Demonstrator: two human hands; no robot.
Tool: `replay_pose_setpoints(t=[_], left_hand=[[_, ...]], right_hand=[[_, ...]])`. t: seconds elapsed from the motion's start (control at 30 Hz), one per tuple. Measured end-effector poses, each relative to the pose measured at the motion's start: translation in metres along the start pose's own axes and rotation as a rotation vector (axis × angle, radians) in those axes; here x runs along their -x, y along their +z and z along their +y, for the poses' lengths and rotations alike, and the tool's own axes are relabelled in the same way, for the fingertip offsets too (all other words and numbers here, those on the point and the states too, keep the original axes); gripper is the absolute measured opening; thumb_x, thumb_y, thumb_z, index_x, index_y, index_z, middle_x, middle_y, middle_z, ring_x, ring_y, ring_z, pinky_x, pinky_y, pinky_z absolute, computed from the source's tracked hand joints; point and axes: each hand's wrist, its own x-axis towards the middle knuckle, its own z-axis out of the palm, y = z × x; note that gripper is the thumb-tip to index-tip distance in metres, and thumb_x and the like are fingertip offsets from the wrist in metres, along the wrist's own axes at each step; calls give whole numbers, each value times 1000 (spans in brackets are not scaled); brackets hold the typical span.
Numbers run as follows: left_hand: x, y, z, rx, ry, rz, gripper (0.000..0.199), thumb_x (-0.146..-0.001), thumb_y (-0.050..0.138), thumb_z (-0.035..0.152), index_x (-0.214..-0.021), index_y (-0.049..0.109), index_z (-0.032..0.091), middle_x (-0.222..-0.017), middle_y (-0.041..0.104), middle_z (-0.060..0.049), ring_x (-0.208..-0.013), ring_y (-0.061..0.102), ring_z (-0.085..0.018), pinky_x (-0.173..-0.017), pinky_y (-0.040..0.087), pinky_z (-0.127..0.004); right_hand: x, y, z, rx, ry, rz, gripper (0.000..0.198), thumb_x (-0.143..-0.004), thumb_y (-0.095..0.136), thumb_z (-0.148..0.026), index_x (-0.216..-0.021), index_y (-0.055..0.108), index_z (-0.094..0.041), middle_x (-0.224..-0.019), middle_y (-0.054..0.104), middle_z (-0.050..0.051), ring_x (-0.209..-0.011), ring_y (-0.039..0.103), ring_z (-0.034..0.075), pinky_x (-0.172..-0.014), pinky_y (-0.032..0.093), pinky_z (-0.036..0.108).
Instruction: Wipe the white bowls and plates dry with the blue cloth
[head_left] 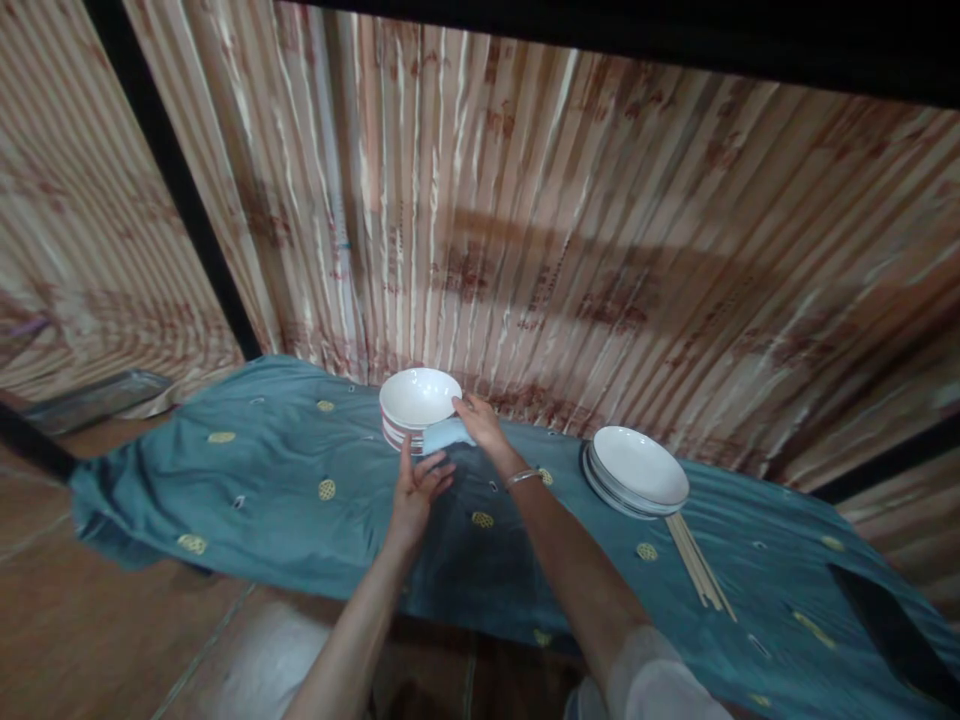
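A stack of white bowls with red bands on the outside stands near the back of the cloth-covered table, in front of the curtain. My right hand is at the right side of the top bowl, its thumb and fingers at the rim. Under that hand a pale blue piece, which looks like a cloth, lies against the side of the stack. My left hand is in front of the bowls, palm turned inward and fingers spread, holding nothing; whether a fingertip touches the stack I cannot tell.
White plates are stacked to the right, with several chopsticks beside them. A dark flat object lies at the right end. The green tablecloth hangs over the front edge. Black frame bars surround the table.
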Motion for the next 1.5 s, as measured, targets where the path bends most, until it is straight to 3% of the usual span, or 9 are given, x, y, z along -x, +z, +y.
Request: replay_pose_setpoints(t=[0.23, 0.47, 0.63, 0.77, 0.9, 1.0, 1.13, 1.33, 1.5], left_hand=[[-1, 4, 17, 133, -105, -52, 104, -79, 70, 13, -156, 4, 36, -107, 73, -7, -96, 73, -20, -96, 52, -42], [-8, 7, 22, 159, -118, -42, 106, -81, 68, 12, -156, -3, 37, -108, 73, -7, -91, 73, -18, -99, 49, -43], [-7, 9, 25, 150, -93, -38, 102, -79, 68, 12, -156, 7, 37, -101, 72, -3, -89, 73, -17, -97, 51, -41], [-6, 10, 25, 170, -16, 15, 83, -80, 71, 28, -151, 29, 35, -101, 69, -1, -91, 70, -17, -93, 52, -39], [0, 13, 21, 158, -1, -1, 60, -80, 67, 50, -134, 53, 30, -112, 69, -5, -107, 65, -21, -93, 52, -38], [8, 17, 11, 120, -84, -52, 50, -78, 68, 52, -121, 62, 27, -117, 69, -6, -111, 63, -24, -91, 53, -37], [22, 21, -10, 53, -229, -75, 46, -77, 73, 44, -117, 65, 24, -123, 68, -8, -102, 67, -22, -82, 56, -32], [35, 18, -36, -32, -368, -60, 49, -73, 77, 30, -119, 65, 16, -112, 73, -13, -88, 71, -22, -75, 58, -31], [38, 17, -48, -99, -424, 2, 39, -74, 75, 29, -110, 67, 15, -97, 76, -12, -82, 72, -23, -69, 58, -31]], right_hand=[[1, 3, -18, 103, 65, -19, 24, -83, 61, -23, -98, 77, -14, -88, 76, 7, -84, 69, 21, -78, 51, 27], [5, -5, -27, 148, 84, 22, 26, -80, 57, -22, -94, 77, -15, -79, 74, 5, -78, 66, 19, -74, 49, 26], [15, -9, -34, 78, 67, 52, 36, -80, 53, -21, -108, 73, -15, -78, 73, 3, -73, 63, 17, -70, 49, 25], [33, -21, -31, -206, 36, 88, 44, -79, 51, -23, -117, 69, -13, -70, 70, 0, -60, 57, 15, -58, 46, 22], [70, -44, -11, -371, 28, 105, 52, -80, 50, -31, -126, 63, -11, -63, 66, -2, -54, 52, 14, -53, 43, 22], [107, -61, 14, -371, 46, 130, 53, -79, 53, -38, -124, 65, -12, -58, 60, -4, -52, 47, 13, -51, 40, 22], [155, -72, 50, -383, 98, 153, 49, -80, 52, -45, -115, 69, -16, -70, 65, 1, -62, 53, 17, -57, 44, 26], [196, -70, 93, -350, 224, 124, 49, -77, 55, -50, -110, 70, -17, -68, 64, 0, -63, 54, 17, -60, 44, 27], [206, -102, 111, -241, 223, -18, 39, -79, 57, -52, -76, 73, -18, -63, 64, 0, -62, 54, 16, -59, 42, 26]])
